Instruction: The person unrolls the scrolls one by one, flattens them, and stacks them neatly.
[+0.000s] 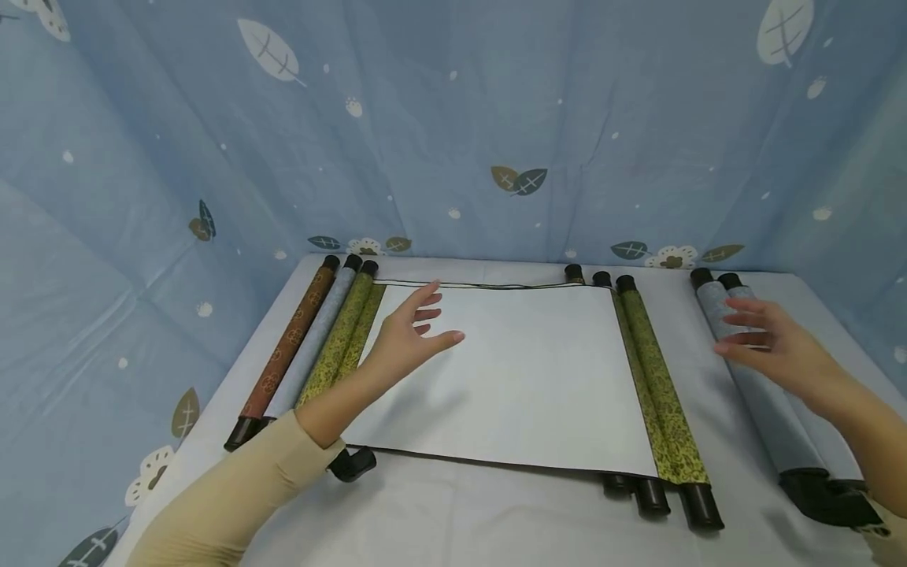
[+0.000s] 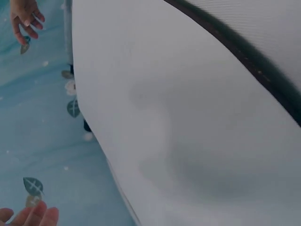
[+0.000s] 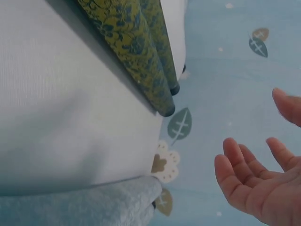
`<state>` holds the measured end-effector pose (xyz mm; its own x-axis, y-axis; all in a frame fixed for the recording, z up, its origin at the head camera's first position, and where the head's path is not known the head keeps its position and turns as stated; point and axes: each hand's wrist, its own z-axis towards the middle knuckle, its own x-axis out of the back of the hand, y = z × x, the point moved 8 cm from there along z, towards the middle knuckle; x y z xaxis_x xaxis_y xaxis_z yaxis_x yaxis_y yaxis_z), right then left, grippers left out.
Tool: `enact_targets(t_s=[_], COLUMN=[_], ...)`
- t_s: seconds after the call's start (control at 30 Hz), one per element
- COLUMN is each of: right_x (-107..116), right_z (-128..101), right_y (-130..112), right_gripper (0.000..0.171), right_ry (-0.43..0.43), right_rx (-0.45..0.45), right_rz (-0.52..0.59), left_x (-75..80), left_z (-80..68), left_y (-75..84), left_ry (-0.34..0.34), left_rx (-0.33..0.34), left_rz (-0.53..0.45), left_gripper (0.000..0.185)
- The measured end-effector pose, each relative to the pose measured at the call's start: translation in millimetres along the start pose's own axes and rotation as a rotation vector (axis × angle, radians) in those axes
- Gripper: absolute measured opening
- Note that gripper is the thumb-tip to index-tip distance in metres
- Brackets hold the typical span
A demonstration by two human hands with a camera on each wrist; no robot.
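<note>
My left hand (image 1: pixel 407 335) hovers over the left part of a white unrolled scroll sheet (image 1: pixel 524 378), thumb and fingers spread apart and holding nothing. Its shadow falls on the paper. Only its fingertips (image 2: pixel 35 217) show in the left wrist view. Yellow-green patterned scroll rolls flank the sheet, one at the left (image 1: pixel 333 354) and one at the right (image 1: pixel 655 378). Over on the far right, my right hand (image 1: pixel 786 350) is above a pale blue rolled scroll (image 1: pixel 761 402), fingers loosely bent and nothing in them. The right wrist view also shows this hand (image 3: pixel 263 188) empty.
A brown patterned scroll (image 1: pixel 290 346) and a pale blue-grey one (image 1: pixel 315 339) lie at the left. Another pale roll (image 1: pixel 815 429) sits beside the right-hand one. A dark cord (image 1: pixel 489 287) runs along the sheet's far edge. Blue leaf-print cloth (image 1: pixel 453 142) hangs behind the white table (image 1: pixel 453 512).
</note>
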<state>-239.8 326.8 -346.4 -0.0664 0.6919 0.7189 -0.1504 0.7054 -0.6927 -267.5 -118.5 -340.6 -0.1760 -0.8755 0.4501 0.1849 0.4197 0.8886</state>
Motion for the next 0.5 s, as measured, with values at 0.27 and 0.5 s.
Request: enact_targets(t_s=[0.27,0.5], right_x=[13,26], right_z=[-1,-9], right_y=[19,32], right_gripper=[0.077,0.077], right_ry=[0.043,0.092], right_rx=[-0.061,-0.075], right_rz=[-0.046,-0.058], left_x=[-28.1,-57.0], left_z=[13.0,17.5], left_y=[10.6,18.3], left_ry=[-0.053,-0.109], left_rx=[-0.022,-0.035], left_rz=[0.000,-0.022], left_gripper=[0.088,0.095])
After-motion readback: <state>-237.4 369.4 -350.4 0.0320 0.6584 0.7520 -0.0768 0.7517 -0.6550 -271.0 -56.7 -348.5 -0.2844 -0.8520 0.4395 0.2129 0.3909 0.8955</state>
